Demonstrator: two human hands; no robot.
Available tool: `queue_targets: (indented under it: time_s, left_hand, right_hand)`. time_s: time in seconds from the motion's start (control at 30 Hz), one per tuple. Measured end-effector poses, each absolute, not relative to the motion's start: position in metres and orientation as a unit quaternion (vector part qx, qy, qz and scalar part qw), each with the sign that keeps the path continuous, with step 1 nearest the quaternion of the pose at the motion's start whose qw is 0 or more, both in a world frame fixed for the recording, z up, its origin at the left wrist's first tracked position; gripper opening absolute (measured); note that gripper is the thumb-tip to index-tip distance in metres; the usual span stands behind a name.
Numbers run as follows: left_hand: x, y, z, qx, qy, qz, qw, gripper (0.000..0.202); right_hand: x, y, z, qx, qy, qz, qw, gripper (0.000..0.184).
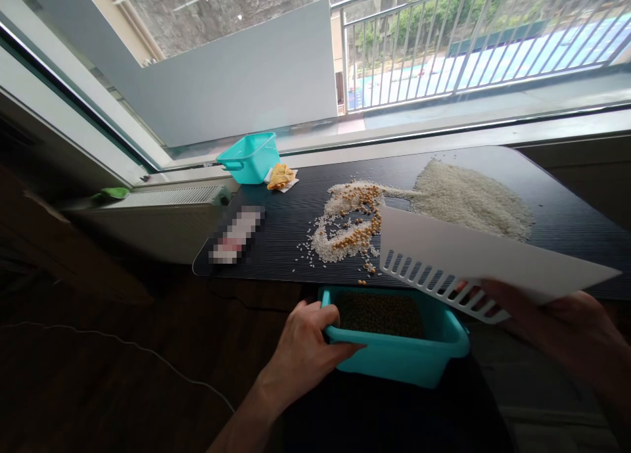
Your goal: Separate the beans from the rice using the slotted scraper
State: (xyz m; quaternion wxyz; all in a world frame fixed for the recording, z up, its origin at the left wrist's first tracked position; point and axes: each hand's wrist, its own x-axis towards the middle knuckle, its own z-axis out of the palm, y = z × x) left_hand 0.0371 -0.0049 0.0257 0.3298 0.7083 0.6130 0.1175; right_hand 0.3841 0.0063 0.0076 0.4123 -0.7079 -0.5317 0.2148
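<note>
My left hand (pixel 310 334) is closed on the left rim of a turquoise plastic bin (pixel 394 357), held just below the table's front edge. Many small dark grains or beans (pixel 379 313) lie inside it. A white flat plastic panel with a row of slots (pixel 473 249) is gripped in my right hand (pixel 557 328), its far end down by the tabletop. Left of that end, white rice (pixel 340 246) is mixed with yellowish round beans (pixel 362 233). A few beans lie near the front edge. Behind the panel spreads a large rice pile (pixel 468 196).
On the dark table (pixel 290 229) stand a second turquoise bin (pixel 251 158) by the window and a crumpled yellow item (pixel 282 176) on white paper. A blurred-out object (pixel 239 235) lies at the left. A radiator (pixel 172 196) is beyond, and a white cable (pixel 148 351) crosses the floor.
</note>
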Motion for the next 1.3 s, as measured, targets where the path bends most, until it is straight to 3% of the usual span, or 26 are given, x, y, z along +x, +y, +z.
queue_targets:
  time_s: [0.2, 0.47, 0.9, 1.3]
  left_hand:
    - [0.036, -0.005, 0.027, 0.704, 0.618, 0.121, 0.327, 0.051]
    - [0.034, -0.005, 0.025, 0.710, 0.616, 0.121, 0.319, 0.050]
    - [0.027, -0.005, 0.022, 0.711, 0.616, 0.126, 0.315, 0.047]
    - [0.026, -0.004, 0.024, 0.709, 0.623, 0.136, 0.300, 0.050]
  right_hand:
    - [0.359, 0.023, 0.018, -0.672, -0.507, 0.323, 0.432, 0.049]
    - [0.359, 0.030, 0.020, -0.661, -0.522, 0.316, 0.437, 0.049]
    - [0.352, 0.033, 0.025, -0.644, -0.548, 0.330, 0.420, 0.069]
    - [0.346, 0.033, 0.026, -0.612, -0.584, 0.332, 0.417, 0.052]
